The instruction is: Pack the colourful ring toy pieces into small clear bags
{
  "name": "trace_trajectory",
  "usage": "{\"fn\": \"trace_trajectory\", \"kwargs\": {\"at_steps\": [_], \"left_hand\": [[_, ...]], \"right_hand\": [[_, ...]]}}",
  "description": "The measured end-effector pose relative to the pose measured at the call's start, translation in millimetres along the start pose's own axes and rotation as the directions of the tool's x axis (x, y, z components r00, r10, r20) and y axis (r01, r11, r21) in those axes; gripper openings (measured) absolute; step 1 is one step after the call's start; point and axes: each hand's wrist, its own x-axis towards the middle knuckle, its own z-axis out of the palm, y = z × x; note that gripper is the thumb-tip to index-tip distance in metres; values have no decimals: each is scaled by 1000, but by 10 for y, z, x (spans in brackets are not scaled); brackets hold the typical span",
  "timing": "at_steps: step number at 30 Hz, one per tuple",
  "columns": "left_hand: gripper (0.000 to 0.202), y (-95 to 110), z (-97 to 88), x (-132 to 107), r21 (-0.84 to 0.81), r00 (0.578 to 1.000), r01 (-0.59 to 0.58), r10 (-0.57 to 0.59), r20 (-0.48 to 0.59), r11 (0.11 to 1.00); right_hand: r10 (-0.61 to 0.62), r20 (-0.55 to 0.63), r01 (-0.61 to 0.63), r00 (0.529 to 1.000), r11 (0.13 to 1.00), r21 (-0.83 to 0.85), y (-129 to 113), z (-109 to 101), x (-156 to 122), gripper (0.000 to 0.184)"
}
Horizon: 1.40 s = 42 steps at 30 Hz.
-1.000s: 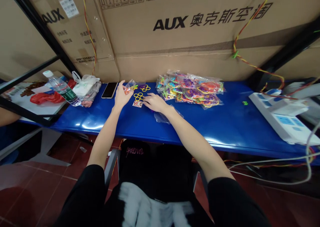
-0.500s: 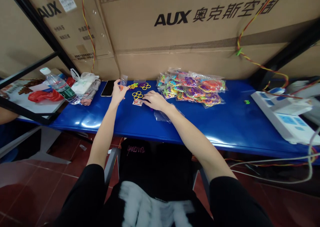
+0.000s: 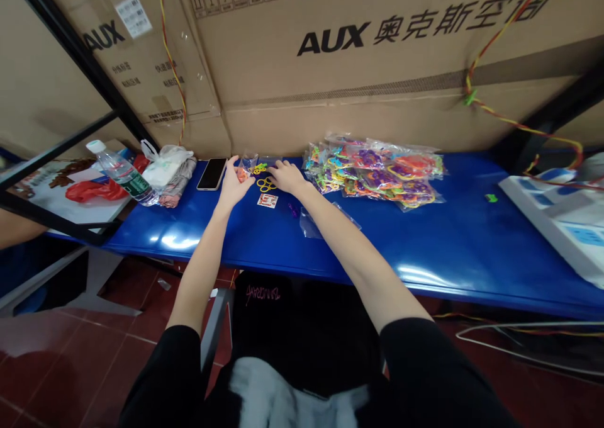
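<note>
A: Hand status?
B: The left hand [image 3: 234, 182] pinched a bag [image 3: 245, 167] just above the table [image 3: 425, 245]. The right hand [image 3: 286, 176] curled over loose rings [image 3: 265, 184]; its grip could not be confirmed.
A: Progress?
B: Many filled bags [image 3: 377, 170] were stacked to the right; rings and empty bags [image 3: 311, 223] lay unused.

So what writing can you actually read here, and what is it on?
"AUX 奥克斯空调": large cardboard box.
"AUX": left cardboard box.
Too small or blurred: white sticker, red-and-white card, bottle label, pink print on black fabric.

One phone [image 3: 212, 173], one bottle [image 3: 121, 172], one card [image 3: 267, 200]
</note>
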Motion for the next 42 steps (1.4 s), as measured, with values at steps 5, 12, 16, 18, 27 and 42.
{"fn": "trace_trajectory", "kwargs": {"at_steps": [5,12,16,18,27,42], "left_hand": [[85,79,47,-80,184,988,-150,154,-7,971],[88,242,94,-190,321,981,-194,177,81,927],[90,274,112,-215,354,982,-186,167,86,917],[90,284,129,-225,371,980,-196,174,91,908],[91,361,216,-279,403,956,-283,225,187,870],[96,397,209,-301,357,929,-337,245,278,871]], "right_hand": [[-7,-63,7,998,1000,10,28,10,-24,45],[88,-281,-11,956,964,264,237,-100,-130,41],[339,-326,13,882,675,737,359,-190,-185,35],[413,-243,52,878,421,905,389,-239,-264,33],[269,103,-74,958,-118,990,275,-516,-861,35],[89,-343,156,935,766,624,8,-504,-944,20]]}}
